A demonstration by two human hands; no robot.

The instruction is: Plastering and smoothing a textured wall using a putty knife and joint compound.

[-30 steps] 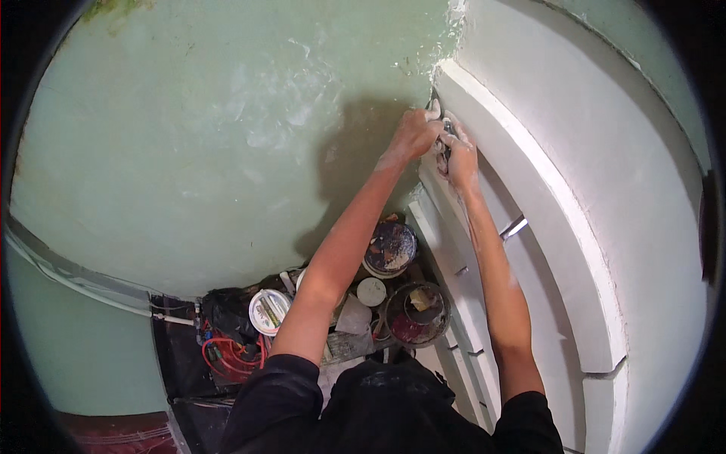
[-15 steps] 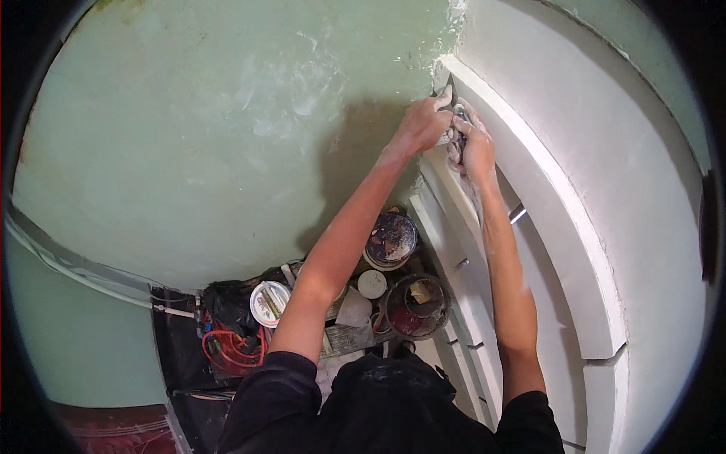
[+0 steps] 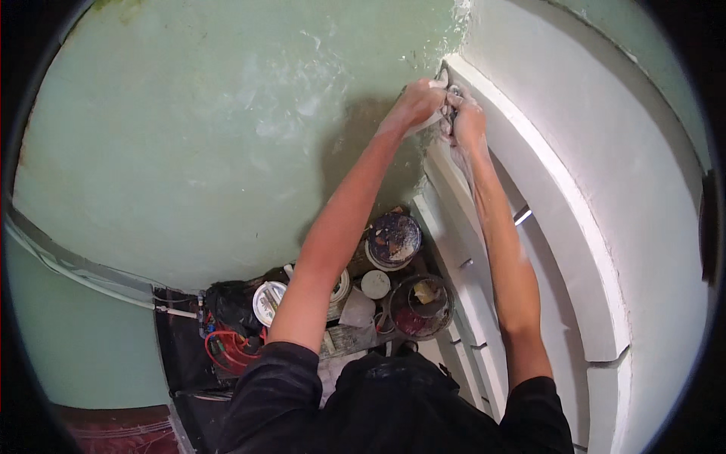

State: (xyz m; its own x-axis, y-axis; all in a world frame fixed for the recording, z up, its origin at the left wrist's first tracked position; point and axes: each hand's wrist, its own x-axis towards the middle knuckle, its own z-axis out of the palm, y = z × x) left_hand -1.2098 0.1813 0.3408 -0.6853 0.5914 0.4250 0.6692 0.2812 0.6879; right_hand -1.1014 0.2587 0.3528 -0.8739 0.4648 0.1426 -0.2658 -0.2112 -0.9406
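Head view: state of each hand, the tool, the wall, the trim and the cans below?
Left hand: raised, closed on the tool.
Right hand: raised against the left, touching the tool.
Tool: mostly hidden.
Green wall: white-smeared.
White trim: painted.
Paint cans: lidless, dirty.

A pale green plastered wall (image 3: 189, 136) fills most of the view, and whitish scuffed patches (image 3: 302, 91) are seen on it toward the top. To the right of this wall, a white moulded frame (image 3: 560, 219) with stepped edges is set. Low on the wall's left, a grey conduit with white cable (image 3: 83, 272) is run. Below the wall, a dark red floor strip (image 3: 113, 431) is glimpsed. The wall is evenly lit.
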